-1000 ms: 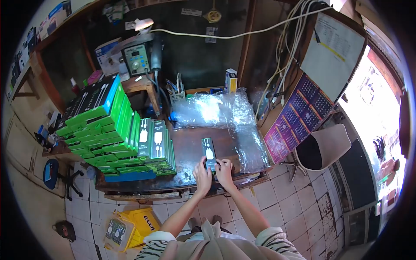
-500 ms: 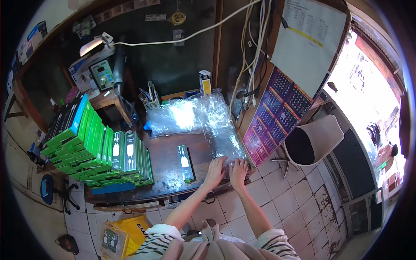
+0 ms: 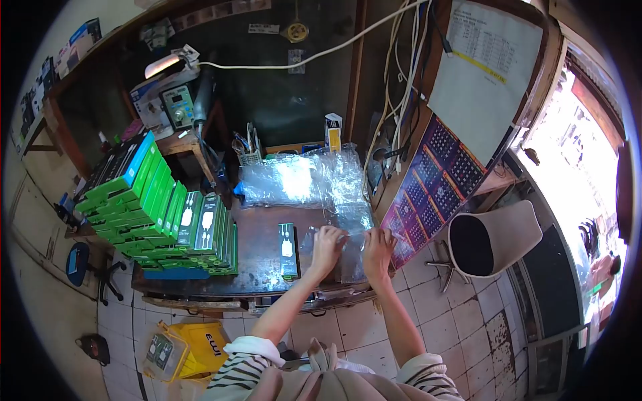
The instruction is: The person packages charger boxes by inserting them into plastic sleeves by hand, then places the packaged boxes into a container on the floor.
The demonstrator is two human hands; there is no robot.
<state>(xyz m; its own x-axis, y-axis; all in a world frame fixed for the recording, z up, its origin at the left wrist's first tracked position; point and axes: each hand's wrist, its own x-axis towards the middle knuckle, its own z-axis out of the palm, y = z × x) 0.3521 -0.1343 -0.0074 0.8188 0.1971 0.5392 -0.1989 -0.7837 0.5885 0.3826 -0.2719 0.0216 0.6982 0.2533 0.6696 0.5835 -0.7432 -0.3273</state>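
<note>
My left hand [image 3: 327,248] is closed on a clear plastic sheet or bag [image 3: 353,248] at the desk's right front. On the other side of that plastic, my right hand [image 3: 378,252] pinches it too. A single dark box with a white cable picture [image 3: 288,250] lies just left of my left hand, touched by neither hand. Beyond the hands, more clear plastic packaging [image 3: 277,182] is spread over the back of the desk. Stacked green and black boxes [image 3: 150,204] fill the desk's left side.
The wooden desk [image 3: 257,240] stands against a dark panel. A pen basket [image 3: 250,157], a soldering station [image 3: 179,108] and a lamp [image 3: 162,65] are behind. A calendar board [image 3: 438,187] and a chair [image 3: 495,240] are right; a yellow container [image 3: 204,347] is on the floor.
My hands left the single box, moved right to the plastic, and now hold some of it raised and spread between them. The camera view has shifted.
</note>
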